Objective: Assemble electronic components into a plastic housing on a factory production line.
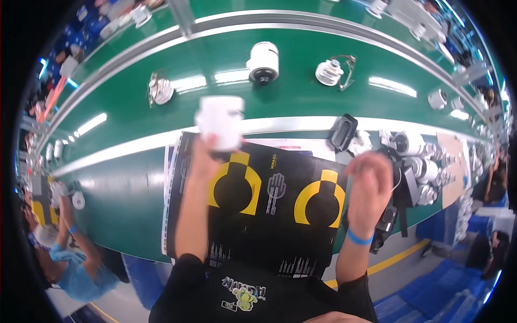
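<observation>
My left hand (pixel 207 153) is closed around the lower part of a white cylindrical housing (pixel 221 119), raised over the far left of a black mat (pixel 277 177) with yellow ring shapes. Both hand and housing are somewhat blurred. My right hand (pixel 370 185), with a blue band at the wrist, hovers by the mat's right edge. Its fingers are loosely bent and apart, and no object shows in them. Close to its fingertips lie a black tray-like part (pixel 344 132) and a crumpled white piece (pixel 361 142).
On the green conveyor beyond stand a white cylindrical unit (pixel 264 62) and two white parts with wires (pixel 160 89) (pixel 331 71). White housings (pixel 412 144) crowd the right of the table. At left, a co-worker in light blue (pixel 86 269) works near a white ring part (pixel 78 199).
</observation>
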### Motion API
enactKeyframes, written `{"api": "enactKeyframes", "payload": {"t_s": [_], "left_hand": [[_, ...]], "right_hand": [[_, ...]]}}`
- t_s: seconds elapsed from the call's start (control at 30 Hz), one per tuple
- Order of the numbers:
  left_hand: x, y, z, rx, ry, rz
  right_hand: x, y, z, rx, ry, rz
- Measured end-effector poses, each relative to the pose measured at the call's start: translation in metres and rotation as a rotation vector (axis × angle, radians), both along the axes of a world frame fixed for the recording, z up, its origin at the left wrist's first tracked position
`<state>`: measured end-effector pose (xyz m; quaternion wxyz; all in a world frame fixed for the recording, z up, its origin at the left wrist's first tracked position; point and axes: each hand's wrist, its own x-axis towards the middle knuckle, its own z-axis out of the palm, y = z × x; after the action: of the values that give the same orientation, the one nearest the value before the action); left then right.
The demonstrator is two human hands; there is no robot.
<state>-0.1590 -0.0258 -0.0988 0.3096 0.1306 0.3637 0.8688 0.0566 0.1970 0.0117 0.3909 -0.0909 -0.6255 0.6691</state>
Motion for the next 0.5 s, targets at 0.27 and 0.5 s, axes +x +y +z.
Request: {"api": "enactKeyframes", "payload": {"t_s": [0.27,0.5], "left_hand": [[0.084,0.015,-0.010,-0.263,0.165,0.229],[0.073,0.019,-0.007,-0.239,0.163,0.234]], "right_hand": [[-0.198,0.145,-0.112,0.549,-0.672,-0.319],[-0.260,0.138,-0.117,0.782,-0.827,-0.597]]}}
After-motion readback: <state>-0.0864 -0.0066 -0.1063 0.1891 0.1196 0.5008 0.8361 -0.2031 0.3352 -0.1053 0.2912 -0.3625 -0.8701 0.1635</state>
